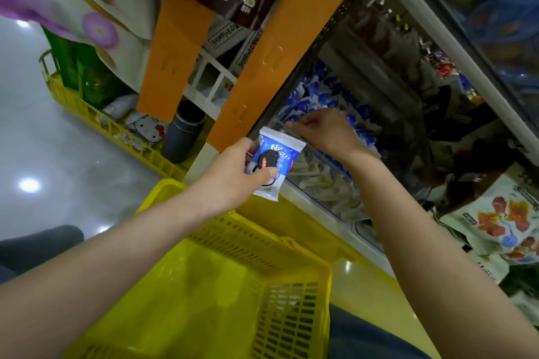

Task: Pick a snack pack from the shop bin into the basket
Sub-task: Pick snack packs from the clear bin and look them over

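Observation:
My left hand (233,175) pinches a blue-and-white snack pack (277,163) with a dark round biscuit printed on it, held in the air in front of the clear shop bin (326,183). The pack hangs just beyond the far rim of the yellow basket (227,280), which sits low in the middle with nothing visible inside. My right hand (323,131) reaches over the bin's rim, fingers curled at the clear edge above several more blue-and-white packs (318,93). Whether it holds a pack is hidden.
Orange shelf uprights (268,52) rise left of the bin. A second yellow basket (96,114) with goods stands on the floor at left, beside a grey cylinder (183,131). Printed snack bags (495,221) lie at right. A glass-fronted case (495,9) fills the upper right.

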The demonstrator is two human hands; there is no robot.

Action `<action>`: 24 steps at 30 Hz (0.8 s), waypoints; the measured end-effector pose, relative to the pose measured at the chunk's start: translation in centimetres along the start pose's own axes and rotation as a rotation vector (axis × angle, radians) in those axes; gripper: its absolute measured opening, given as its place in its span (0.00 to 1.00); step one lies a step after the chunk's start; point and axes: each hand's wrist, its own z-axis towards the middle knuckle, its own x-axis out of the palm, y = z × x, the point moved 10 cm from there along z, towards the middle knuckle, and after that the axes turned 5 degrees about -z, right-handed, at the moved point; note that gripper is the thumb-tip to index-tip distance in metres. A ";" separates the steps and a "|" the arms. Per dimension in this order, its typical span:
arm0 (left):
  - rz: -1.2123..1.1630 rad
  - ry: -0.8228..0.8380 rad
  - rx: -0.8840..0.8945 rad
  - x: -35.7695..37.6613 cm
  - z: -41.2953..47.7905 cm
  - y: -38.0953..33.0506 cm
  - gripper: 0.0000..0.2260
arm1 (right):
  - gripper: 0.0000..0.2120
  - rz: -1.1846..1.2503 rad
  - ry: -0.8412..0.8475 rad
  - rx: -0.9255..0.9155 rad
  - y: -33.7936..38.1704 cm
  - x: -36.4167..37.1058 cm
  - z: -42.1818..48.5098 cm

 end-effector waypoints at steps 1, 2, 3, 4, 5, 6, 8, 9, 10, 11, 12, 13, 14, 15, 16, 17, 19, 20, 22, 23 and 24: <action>-0.002 -0.003 -0.008 0.0 0.1 0.1 0.12 | 0.18 -0.092 -0.005 -0.007 0.1 0.1 0.3; -0.010 -0.003 -0.013 0.1 0.3 0.1 0.12 | 0.19 -0.144 0.005 0.002 0.1 0.2 0.6; -0.020 -0.001 -0.014 0.2 0.3 0.2 0.11 | 0.19 -0.147 0.030 0.016 0.0 0.4 0.8; -0.030 -0.001 -0.012 0.3 0.4 0.2 0.11 | 0.17 -0.103 0.060 0.040 -0.2 0.5 0.8; -0.037 -0.004 -0.010 0.3 0.4 0.2 0.10 | 0.13 -0.013 0.082 0.078 -0.5 0.4 0.7; -0.043 -0.013 -0.010 0.3 0.3 0.2 0.10 | 0.10 0.106 0.085 0.118 -0.8 0.1 0.3; -0.067 -0.039 -0.011 0.1 0.3 0.4 0.10 | 0.06 0.310 0.001 0.151 -1.1 -1.4 -0.9; -0.092 -0.049 -0.017 0.1 0.2 0.6 0.10 | 0.06 0.380 -0.074 0.151 -1.3 -2.7 -1.7; -0.136 -0.058 -0.034 0.1 0.2 0.8 0.10 | 0.07 0.441 -0.157 0.145 -1.5 -4.0 -2.7; -0.184 -0.071 -0.061 0.2 0.0 1.2 0.10 | 0.07 0.503 -0.236 0.137 -1.8 -5.3 -4.0; -0.229 -0.087 -0.098 0.3 -0.1 1.8 0.11 | 0.06 0.566 -0.297 0.123 -2.0 -6.3 -5.3; -0.260 -0.101 -0.140 0.5 -0.3 2.4 0.11 | 0.05 0.627 -0.324 0.101 -2.1 -6.8 -6.6; -0.294 -0.100 -0.186 0.8 -0.6 3.1 0.10 | 0.04 0.689 -0.316 0.079 -2.1 -6.8 -7.8; -0.330 -0.090 -0.235 1.4 -0.9 3.8 0.10 | 0.04 0.756 -0.277 0.064 -2.1 -6.2 -9.0; -0.383 -0.066 -0.292 2.3 -1.4 4.4 0.09 | 0.04 0.818 -0.216 0.061 -2.2 -5.1 -10.1; -0.435 -0.051 -0.350 3.1 -1.9 4.9 0.07 | 0.04 0.861 -0.144 0.064 -2.2 -3.7 -11.2; -0.527 -0.046 -0.455 4.3 -3.0 5.8 0.02 | 0.06 0.887 0.005 0.079 -2.3 -0.4 -13.2; -0.556 -0.045 -0.493 4.9 -3.5 6.1 0.05 | 0.06 0.887 0.067 0.100 -2.5 1.2 -14.1; -0.614 -0.014 -0.568 6.0 -4.4 6.7 0.11 | 0.05 0.905 0.136 0.169 -3.2 3.8 -15.7; -0.642 0.033 -0.597 6.6 -4.8 6.8 0.15 | 0.06 0.916 0.145 0.198 -3.5 4.7 -16.2; -0.649 0.101 -0.607 7.2 -5.1 6.8 0.18 | 0.06 0.923 0.142 0.223 -3.8 5.3 -16.7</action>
